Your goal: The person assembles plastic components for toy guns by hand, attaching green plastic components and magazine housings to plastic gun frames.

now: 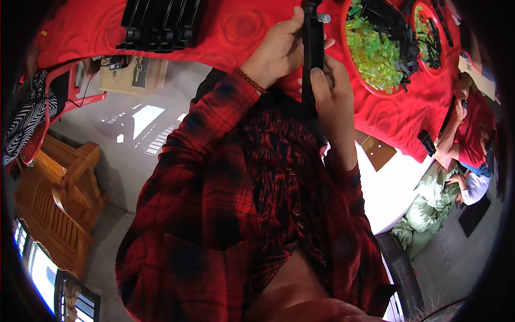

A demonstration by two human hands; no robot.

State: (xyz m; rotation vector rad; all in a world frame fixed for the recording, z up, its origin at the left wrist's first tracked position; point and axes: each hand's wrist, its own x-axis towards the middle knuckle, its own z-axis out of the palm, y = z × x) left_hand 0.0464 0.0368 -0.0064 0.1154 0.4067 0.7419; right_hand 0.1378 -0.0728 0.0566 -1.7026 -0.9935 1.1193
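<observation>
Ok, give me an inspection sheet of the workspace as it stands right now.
Surface: table under red rose-patterned cloth.
Job's things: long black strip, upright, gripped by left hand and right hand.
Clutter: red bowl of translucent green pieces with black parts; stack of black parts; cardboard box.
Grippers: both hands closed on the strip.
Cables: nothing seen.
Surroundings: wooden bench; other people at the right.

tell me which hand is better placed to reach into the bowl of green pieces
Probably the right hand. It grips the lower part of the long black part on the side nearest the red bowl of green pieces. The left hand holds the part's upper end, farther away.
</observation>
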